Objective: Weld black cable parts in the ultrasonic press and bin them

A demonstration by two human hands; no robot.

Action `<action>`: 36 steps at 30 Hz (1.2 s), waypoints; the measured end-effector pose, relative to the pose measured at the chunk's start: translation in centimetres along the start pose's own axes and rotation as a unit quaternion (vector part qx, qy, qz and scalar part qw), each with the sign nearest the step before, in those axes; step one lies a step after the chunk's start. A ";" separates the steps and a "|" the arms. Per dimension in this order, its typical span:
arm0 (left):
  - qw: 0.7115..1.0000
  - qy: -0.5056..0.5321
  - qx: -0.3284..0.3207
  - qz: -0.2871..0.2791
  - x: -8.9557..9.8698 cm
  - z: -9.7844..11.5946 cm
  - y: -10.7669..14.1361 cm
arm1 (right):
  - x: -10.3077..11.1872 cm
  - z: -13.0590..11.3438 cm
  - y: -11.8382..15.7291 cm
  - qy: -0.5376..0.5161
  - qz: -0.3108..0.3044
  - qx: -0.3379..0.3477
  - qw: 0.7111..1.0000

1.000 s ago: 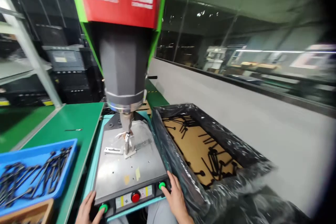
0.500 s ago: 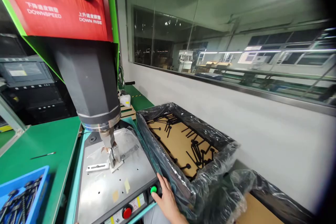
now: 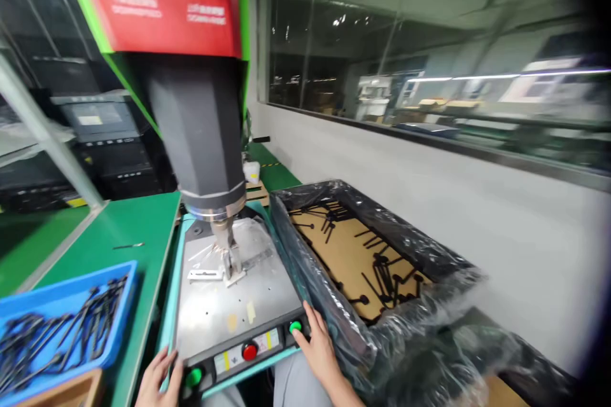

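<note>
My right hand point(image 3: 321, 346) rests at the right front corner of the press's base, its thumb touching the right green button point(image 3: 295, 327) and its fingers stretched along the side. At the left front corner is my left hand point(image 3: 160, 380), fingers apart, thumb beside the left green button point(image 3: 193, 376); it is somewhat blurred. Between the two buttons sits a red button point(image 3: 249, 351). Above the metal plate point(image 3: 214, 318), the press head point(image 3: 200, 133) ends in a metal tip point(image 3: 229, 251) that reaches down to a small white fixture point(image 3: 205, 275).
To the right stands a plastic-lined box point(image 3: 329, 305) with several black long-stemmed parts point(image 3: 382, 273) on cardboard. A blue tray point(image 3: 125, 311) of similar dark parts lies on the green table point(image 3: 143, 222) at left. A thin tool point(image 3: 128, 246) lies behind it.
The view has swung left, so the machine and box appear farther right. My left hand has come fully into view at the left green button. My right thumb stays at its button.
</note>
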State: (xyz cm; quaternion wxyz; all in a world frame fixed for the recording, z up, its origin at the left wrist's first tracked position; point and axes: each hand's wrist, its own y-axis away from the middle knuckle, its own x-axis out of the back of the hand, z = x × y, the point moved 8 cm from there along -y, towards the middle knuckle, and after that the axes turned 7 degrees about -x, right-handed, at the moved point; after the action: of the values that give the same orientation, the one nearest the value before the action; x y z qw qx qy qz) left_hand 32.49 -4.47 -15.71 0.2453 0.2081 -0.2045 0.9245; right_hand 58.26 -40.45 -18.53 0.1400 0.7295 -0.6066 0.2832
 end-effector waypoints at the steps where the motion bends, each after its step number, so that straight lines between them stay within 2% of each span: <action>1: 1.000 0.000 -0.004 0.012 0.7 1.6 -0.4 | -0.1 0.1 0.0 -0.002 0.000 0.003 1.000; 4: 0.998 0.060 -0.004 0.024 1.4 6.7 -2.4 | -0.4 0.5 -0.1 -0.011 -0.001 0.003 1.000; 6: 0.993 0.113 0.015 0.018 0.8 9.2 -4.1 | -0.6 0.7 -0.1 -0.016 -0.009 -0.001 1.000; 8: 0.985 0.167 0.038 -0.005 -0.7 10.8 -5.6 | -0.9 1.0 0.0 -0.019 -0.022 -0.002 1.000; 12: 0.944 0.315 0.090 -0.035 -4.4 12.3 -8.0 | -1.2 1.4 0.0 -0.026 -0.051 -0.015 0.998; 15: 0.880 0.426 0.208 -0.043 -7.0 11.8 -8.7 | -0.8 1.2 -0.2 -0.033 -0.052 -0.026 0.998; 17: 0.837 0.471 0.272 -0.058 -8.2 11.8 -8.8 | 0.1 0.0 -0.4 -0.037 -0.012 -0.019 0.999; 19: 0.818 0.493 0.288 -0.069 -8.5 12.3 -9.1 | 0.8 -2.1 -0.3 -0.056 0.022 0.001 0.998; 20: 0.816 0.499 0.282 -0.073 -8.4 12.6 -9.2 | 0.7 -3.5 -0.2 -0.076 0.018 0.010 0.997; 22: 0.811 0.512 0.270 -0.080 -8.1 13.4 -9.4 | -0.8 -6.5 0.0 -0.131 -0.047 0.013 0.990; 25: 0.811 0.524 0.250 -0.080 -7.5 14.4 -9.5 | -4.4 -12.1 0.2 -0.179 -0.173 0.037 0.968; 26: 0.812 0.525 0.243 -0.079 -7.3 14.8 -9.5 | -5.6 -14.1 0.1 -0.187 -0.201 0.058 0.960; 28: 0.815 0.526 0.232 -0.078 -6.9 15.5 -9.5 | -7.4 -17.7 -0.7 -0.204 -0.219 0.097 0.949; 30: 0.818 0.526 0.221 -0.080 -6.5 16.2 -9.5 | -8.6 -20.7 -2.2 -0.202 -0.199 0.136 0.949; 32: 0.819 0.526 0.213 -0.084 -6.2 16.9 -9.3 | -9.3 -22.7 -4.2 -0.201 -0.160 0.141 0.956; 36: 0.823 0.523 0.203 -0.087 -5.8 17.8 -8.9 | -8.5 -25.0 -7.8 -0.183 -0.044 0.135 0.973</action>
State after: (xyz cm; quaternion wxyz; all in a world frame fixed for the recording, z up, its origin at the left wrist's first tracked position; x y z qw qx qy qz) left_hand 46.96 -8.08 -1.28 0.3472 -0.2447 0.1656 0.8900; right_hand 58.82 -18.18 -2.43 -0.0608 0.8068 -0.5456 0.2181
